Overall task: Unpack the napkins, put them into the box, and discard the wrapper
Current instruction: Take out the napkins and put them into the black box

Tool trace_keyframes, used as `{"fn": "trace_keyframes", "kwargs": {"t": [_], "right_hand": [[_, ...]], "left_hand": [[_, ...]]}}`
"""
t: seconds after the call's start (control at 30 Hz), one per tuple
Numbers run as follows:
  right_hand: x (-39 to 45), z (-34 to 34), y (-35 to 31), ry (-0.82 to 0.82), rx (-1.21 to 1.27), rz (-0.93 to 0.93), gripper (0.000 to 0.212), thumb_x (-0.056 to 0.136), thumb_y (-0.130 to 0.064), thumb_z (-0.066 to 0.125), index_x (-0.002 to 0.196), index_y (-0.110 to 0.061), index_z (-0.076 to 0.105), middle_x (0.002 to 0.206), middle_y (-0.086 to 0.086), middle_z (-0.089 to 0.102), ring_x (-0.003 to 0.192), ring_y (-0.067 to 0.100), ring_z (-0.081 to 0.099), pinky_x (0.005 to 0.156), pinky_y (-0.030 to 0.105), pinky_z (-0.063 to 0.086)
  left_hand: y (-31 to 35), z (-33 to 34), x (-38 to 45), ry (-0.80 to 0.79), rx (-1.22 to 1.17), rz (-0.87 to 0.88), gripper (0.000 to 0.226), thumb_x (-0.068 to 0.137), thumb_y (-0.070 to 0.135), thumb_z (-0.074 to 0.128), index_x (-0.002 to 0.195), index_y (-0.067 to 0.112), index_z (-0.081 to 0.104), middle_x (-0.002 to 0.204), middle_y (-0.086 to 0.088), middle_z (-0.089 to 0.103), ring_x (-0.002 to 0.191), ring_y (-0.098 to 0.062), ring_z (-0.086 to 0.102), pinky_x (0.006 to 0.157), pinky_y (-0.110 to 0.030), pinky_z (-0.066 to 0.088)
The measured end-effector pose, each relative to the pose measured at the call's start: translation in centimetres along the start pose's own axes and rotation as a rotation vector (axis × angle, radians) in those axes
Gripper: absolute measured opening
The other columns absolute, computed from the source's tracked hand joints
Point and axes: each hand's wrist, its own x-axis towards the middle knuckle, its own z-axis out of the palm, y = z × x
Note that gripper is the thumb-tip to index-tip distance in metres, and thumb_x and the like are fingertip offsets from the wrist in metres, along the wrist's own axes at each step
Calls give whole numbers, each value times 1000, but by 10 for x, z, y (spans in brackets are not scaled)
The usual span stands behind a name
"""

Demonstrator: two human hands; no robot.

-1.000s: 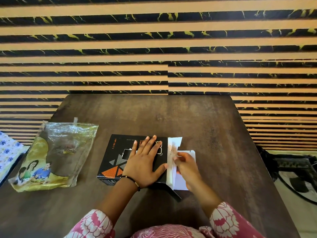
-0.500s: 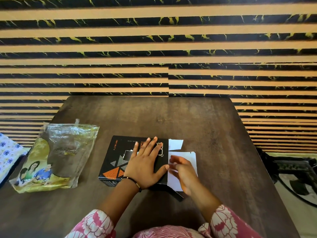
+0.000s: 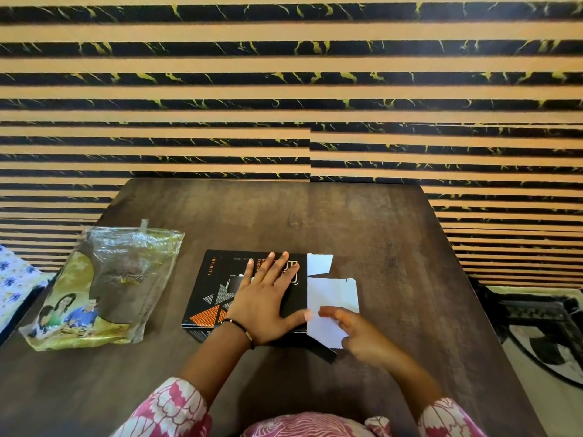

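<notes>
A black box [image 3: 217, 288] with orange and grey triangles lies flat on the dark wooden table [image 3: 315, 216]. My left hand [image 3: 265, 301] presses flat on its lid, fingers spread. At the box's right end the flaps are open: a large white flap [image 3: 331, 294] lies on the table and a smaller one [image 3: 318, 263] sits behind it. My right hand [image 3: 362, 335] is blurred at the near corner of the large flap, fingers loose with nothing in them. The yellow-green see-through wrapper [image 3: 104, 288] lies at the left and looks empty. No loose napkins show.
A blue-flowered cloth [image 3: 15, 285] lies past the table's left edge. A dark object [image 3: 542, 326] stands on the floor to the right. Behind the table is a wall of tan and black stripes. Bare tabletop extends beyond the box and to its right.
The large white flap went from standing up against the box end to lying flat on the table. My right hand let it go and drew back toward me. The left hand stayed put.
</notes>
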Motion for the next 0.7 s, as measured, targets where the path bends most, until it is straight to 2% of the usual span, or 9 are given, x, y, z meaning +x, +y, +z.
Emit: {"fn": "trace_keyframes", "kwargs": {"t": [0.07,0.13,0.2,0.3,0.37,0.43,0.57,0.63,0.7], "right_hand": [[-3,2,4,27,-54,-53,66,81,8,49,125,-41,45,149,-13,30,138,15,27,68,-1,39],[-5,5,6,37,-73,-97,64,82,8,49,126,-39,46,149,-12,31,139,13,26,85,1,36],[-4,4,5,20,-76,-126,57,84,2,51,123,-40,47,149,-11,33,139,14,25,107,20,28],[-6,3,1,21,-103,-125,45,86,-13,54,127,-31,49,146,-5,39,137,17,31,115,35,26],[-7,3,-2,42,-58,-116,53,78,-15,50,130,-25,47,144,0,43,134,18,36,115,39,28],[-8,4,1,46,-48,-105,56,75,-14,48,130,-27,47,144,-1,43,134,18,37,115,40,28],[3,3,5,39,-68,-72,54,86,3,44,130,-27,48,145,-4,42,134,16,38,113,35,31],[10,-2,-5,129,-49,-59,47,90,2,42,130,-23,50,142,-1,47,127,17,46,107,30,39],[18,-12,-19,304,-52,-36,47,90,-3,40,131,-25,46,139,-1,48,121,20,50,94,28,44]], "left_hand": [[4,-1,-4,-19,49,41,113,57,92,17,147,24,-1,157,0,-12,142,-20,-21,114,-52,-17],[15,2,-9,-13,90,113,120,56,94,25,147,20,1,157,-3,-11,141,-24,-23,110,-55,-18],[30,5,-10,-3,93,173,116,60,90,32,147,19,5,158,-4,-7,142,-25,-18,110,-55,-19],[43,6,-2,-9,94,125,94,77,72,36,147,21,1,158,-1,-11,144,-23,-16,108,-49,-22],[43,7,4,30,103,81,81,84,59,37,146,22,1,158,-2,-10,144,-23,-14,108,-49,-19],[43,10,5,20,96,44,77,85,50,38,146,22,2,158,-2,-9,145,-24,-13,110,-50,-16],[48,13,2,6,71,-37,78,83,36,40,146,18,-2,158,-7,-10,144,-25,-15,116,-50,-11],[50,12,1,-5,69,-48,80,83,33,40,146,17,-6,157,-8,-12,144,-25,-16,116,-50,-11],[50,12,1,-17,72,-48,80,82,32,39,146,16,-6,157,-9,-14,144,-25,-16,116,-50,-11]]}}
